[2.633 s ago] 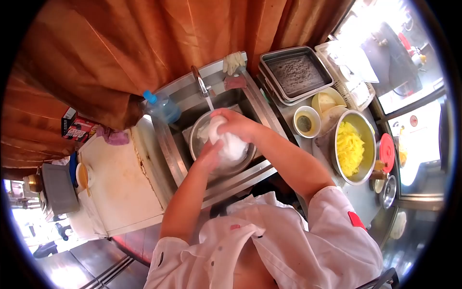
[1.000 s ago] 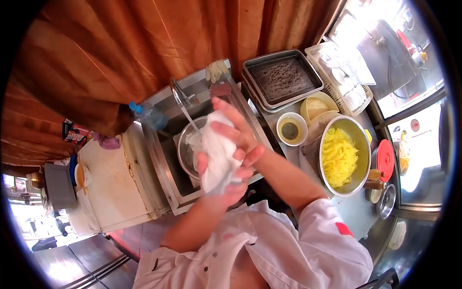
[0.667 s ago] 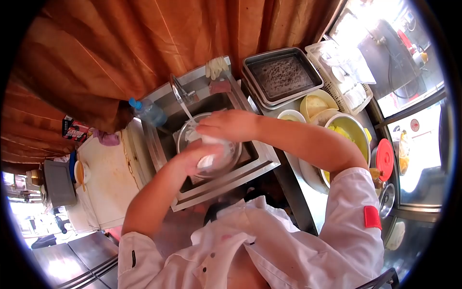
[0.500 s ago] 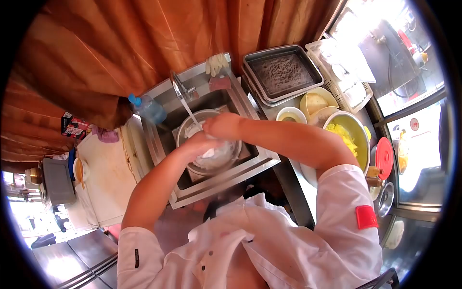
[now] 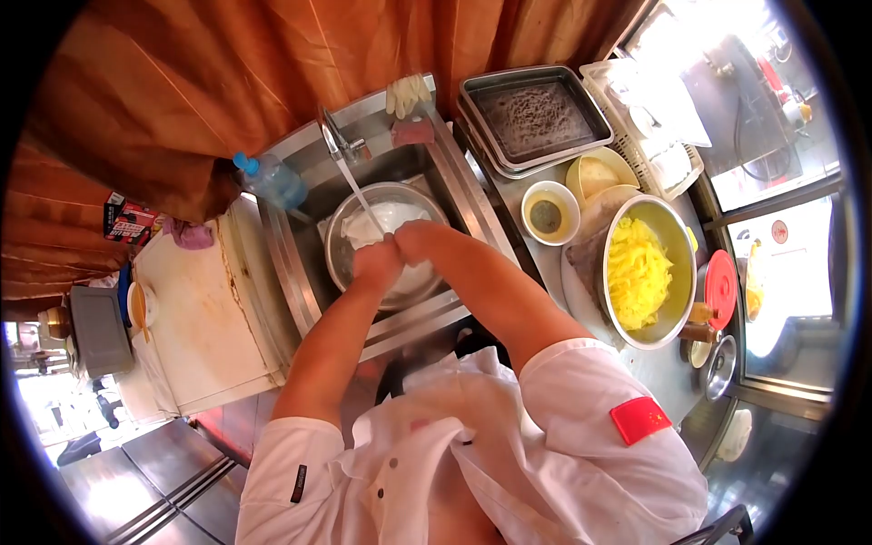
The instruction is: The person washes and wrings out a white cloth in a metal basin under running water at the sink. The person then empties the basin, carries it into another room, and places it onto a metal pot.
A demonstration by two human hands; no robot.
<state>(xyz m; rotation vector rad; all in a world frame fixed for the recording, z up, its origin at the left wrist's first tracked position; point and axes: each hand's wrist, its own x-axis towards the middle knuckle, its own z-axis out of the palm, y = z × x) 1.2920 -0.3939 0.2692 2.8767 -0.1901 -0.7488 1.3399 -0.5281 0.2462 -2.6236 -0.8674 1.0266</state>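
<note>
Both of my hands are side by side over a round metal bowl (image 5: pixel 337 263) in the sink (image 5: pixel 291 259). My left hand (image 5: pixel 378 263) is closed in a fist at the white cloth (image 5: pixel 386 218), and my right hand (image 5: pixel 420 242) is closed beside it, touching it. Part of the cloth spreads in the bowl beyond my knuckles; the part between my fingers is hidden. From the faucet (image 5: pixel 332 138) a stream of water runs down into the bowl near my fingers.
A blue-capped bottle (image 5: pixel 274 182) stands at the sink's left corner. Gloves (image 5: pixel 406 94) and a pink cloth (image 5: pixel 412 132) lie on its back rim. To the right are a metal tray (image 5: pixel 536 118), a small bowl (image 5: pixel 549 213) and a bowl of yellow strips (image 5: pixel 639 272). A white counter (image 5: pixel 195 318) is at left.
The cloth, earlier lifted and bunched between my hands, now lies partly spread in the bowl. My hands have closed into fists and drawn together, nearer to my body.
</note>
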